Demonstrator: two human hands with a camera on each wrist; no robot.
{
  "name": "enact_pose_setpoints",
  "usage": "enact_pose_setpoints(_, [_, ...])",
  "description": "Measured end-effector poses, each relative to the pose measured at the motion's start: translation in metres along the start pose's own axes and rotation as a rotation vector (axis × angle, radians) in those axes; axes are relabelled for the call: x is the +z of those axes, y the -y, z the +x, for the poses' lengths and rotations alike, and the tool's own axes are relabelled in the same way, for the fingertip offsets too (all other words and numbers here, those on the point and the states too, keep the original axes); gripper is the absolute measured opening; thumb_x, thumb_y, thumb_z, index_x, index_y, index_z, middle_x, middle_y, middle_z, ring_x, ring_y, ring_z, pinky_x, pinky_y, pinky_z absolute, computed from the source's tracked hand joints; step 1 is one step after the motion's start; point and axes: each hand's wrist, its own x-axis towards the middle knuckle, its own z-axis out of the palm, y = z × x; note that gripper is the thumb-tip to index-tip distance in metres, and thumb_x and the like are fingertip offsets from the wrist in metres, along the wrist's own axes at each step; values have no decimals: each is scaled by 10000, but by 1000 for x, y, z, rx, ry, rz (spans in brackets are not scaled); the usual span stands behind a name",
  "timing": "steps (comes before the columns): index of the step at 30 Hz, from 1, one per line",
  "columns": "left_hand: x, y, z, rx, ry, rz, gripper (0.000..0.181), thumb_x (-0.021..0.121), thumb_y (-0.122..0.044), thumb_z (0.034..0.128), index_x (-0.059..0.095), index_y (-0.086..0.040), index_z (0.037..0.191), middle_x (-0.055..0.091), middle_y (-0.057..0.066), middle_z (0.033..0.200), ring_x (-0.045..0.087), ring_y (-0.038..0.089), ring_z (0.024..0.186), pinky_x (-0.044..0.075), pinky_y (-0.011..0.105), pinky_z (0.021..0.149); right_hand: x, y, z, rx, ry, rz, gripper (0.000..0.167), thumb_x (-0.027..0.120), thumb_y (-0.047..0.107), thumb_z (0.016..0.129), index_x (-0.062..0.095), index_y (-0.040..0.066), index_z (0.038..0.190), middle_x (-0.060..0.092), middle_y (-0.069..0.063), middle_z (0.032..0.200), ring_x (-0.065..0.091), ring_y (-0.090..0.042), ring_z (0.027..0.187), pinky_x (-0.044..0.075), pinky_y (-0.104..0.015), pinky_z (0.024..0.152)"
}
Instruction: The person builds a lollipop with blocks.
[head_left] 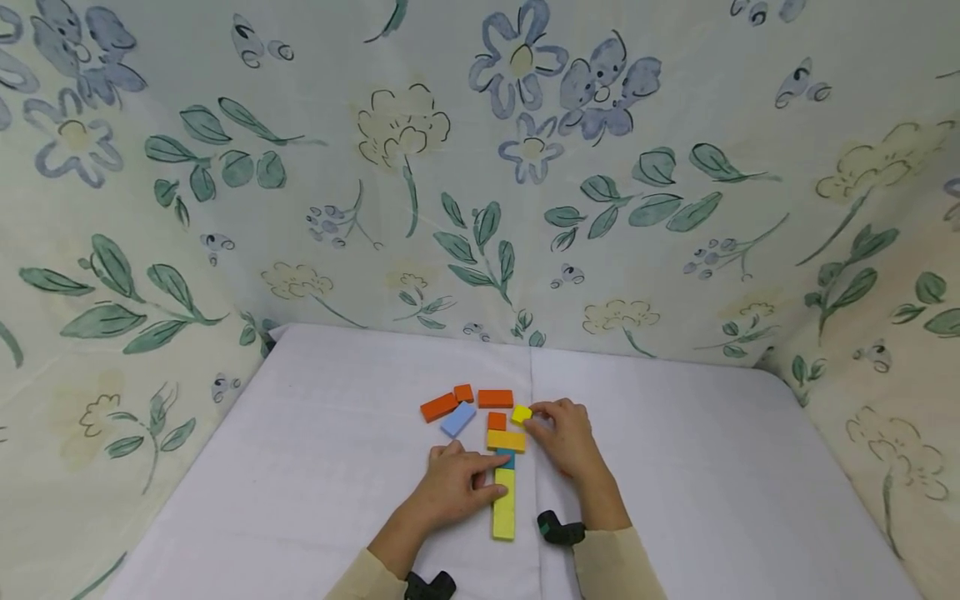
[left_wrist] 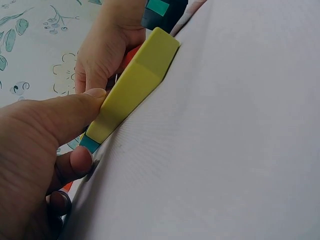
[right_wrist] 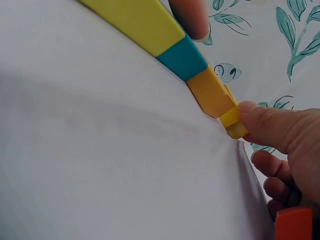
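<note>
My right hand (head_left: 567, 437) pinches a small yellow cube (head_left: 521, 414) between thumb and fingers, right of an orange-red cube (head_left: 497, 421). With its index finger on a teal block (head_left: 510, 461) and its thumb on a long yellow-green block (head_left: 504, 512), my left hand (head_left: 456, 483) touches a column of blocks. An orange-yellow block (head_left: 506, 441) lies crosswise beyond the teal one. In the right wrist view, the thumb presses the yellow cube (right_wrist: 231, 118), close to the orange-yellow block (right_wrist: 211, 91). The long block (left_wrist: 132, 90) shows beside the thumb in the left wrist view.
Behind the column lie an orange-red rectangular block (head_left: 495, 398), another orange-red rectangular block (head_left: 438, 407), a second small orange-red cube (head_left: 464, 392) and a light blue block (head_left: 458, 419). White cloth covers the table (head_left: 337, 450). A floral curtain (head_left: 480, 250) rises along its far edge.
</note>
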Motion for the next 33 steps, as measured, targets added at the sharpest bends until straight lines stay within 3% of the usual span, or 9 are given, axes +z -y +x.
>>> enact_pose_setpoints(13, [-1, 0, 1, -38, 18, -8, 468, 709, -519, 919, 651, -393, 1366, 461, -169, 642, 372, 84, 738, 227, 380, 799, 1, 1, -2, -22, 42, 12, 275, 704, 385, 957, 744, 284, 1209, 621, -43, 1190, 436, -292, 1217, 396, -522, 993])
enact_pose_setpoints(33, [1, 2, 1, -30, 21, 8, 469, 701, -528, 923, 643, -403, 1372, 467, -175, 652, 371, 74, 723, 233, 365, 790, 4, 4, -2, -21, 34, 13, 265, 698, 381, 954, 751, 261, 1183, 616, -65, 1181, 440, -312, 1218, 372, -548, 982])
